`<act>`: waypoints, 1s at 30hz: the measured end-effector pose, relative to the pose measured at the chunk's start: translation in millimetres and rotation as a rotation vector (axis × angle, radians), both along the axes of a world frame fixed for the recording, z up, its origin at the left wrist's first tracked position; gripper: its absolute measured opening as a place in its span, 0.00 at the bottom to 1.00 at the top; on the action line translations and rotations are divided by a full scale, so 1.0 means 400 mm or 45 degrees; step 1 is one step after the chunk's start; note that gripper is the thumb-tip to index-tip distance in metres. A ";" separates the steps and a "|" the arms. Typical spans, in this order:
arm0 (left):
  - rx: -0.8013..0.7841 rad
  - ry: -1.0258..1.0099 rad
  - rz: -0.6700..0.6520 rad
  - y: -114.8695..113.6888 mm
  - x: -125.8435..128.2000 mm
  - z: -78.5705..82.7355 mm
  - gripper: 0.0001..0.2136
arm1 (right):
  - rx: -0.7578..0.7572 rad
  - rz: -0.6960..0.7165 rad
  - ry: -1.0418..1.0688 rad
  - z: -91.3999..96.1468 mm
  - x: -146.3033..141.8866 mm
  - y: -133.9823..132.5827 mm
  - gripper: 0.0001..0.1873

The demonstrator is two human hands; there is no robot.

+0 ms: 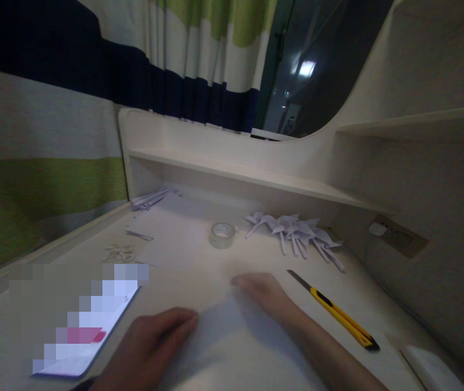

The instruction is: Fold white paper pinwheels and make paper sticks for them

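Phone: on my far left, the phone (pixel 116 315) lies on the worktop (pixel 211 282), just beside my left hand, partly masked by blocks.
Bands: the pale bands (pixel 118 252) lie beyond the phone, near the white paper (pixel 170 233).
Left hand: my left hand (pixel 146 339) has its thumb and forefinger close together at the sheet's left edge; I cannot tell whether they pinch it.
Sheet: the pale sheet (pixel 224 328) lies between my two hands, right of my left fingertips, below and left of my right fingers.
Tape: the tape roll (pixel 221 236) rests beyond the sheet.
Right hand: my right hand (pixel 260 288) is blurred, its fingers bunched near the sheet's far edge; I cannot tell their grip.
Pinwheels: the paper pinwheels (pixel 297 231) lie beyond my right hand.
Cutter: the yellow cutter (pixel 338 315) lies right of my forearm.
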State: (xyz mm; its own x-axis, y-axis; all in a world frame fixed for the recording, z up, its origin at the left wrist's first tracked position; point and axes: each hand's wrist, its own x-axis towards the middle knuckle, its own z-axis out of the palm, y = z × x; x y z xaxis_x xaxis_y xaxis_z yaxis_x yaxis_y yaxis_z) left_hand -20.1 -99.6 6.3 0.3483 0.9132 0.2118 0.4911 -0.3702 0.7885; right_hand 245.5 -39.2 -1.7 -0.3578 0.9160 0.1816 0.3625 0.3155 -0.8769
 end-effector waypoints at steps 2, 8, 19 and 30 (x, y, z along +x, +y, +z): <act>-0.112 -0.191 0.058 0.061 0.062 0.021 0.17 | -0.307 -0.058 0.416 0.006 -0.010 0.009 0.28; -0.203 -0.460 -0.003 0.224 0.218 -0.054 0.15 | -0.460 -0.432 0.749 -0.019 -0.004 0.004 0.23; -0.564 -0.620 -0.095 0.233 0.230 -0.140 0.15 | -0.401 -0.772 0.786 -0.066 0.077 -0.049 0.19; -0.522 -0.575 -0.047 0.232 0.200 -0.094 0.12 | -0.272 -0.834 0.875 -0.057 0.092 -0.040 0.18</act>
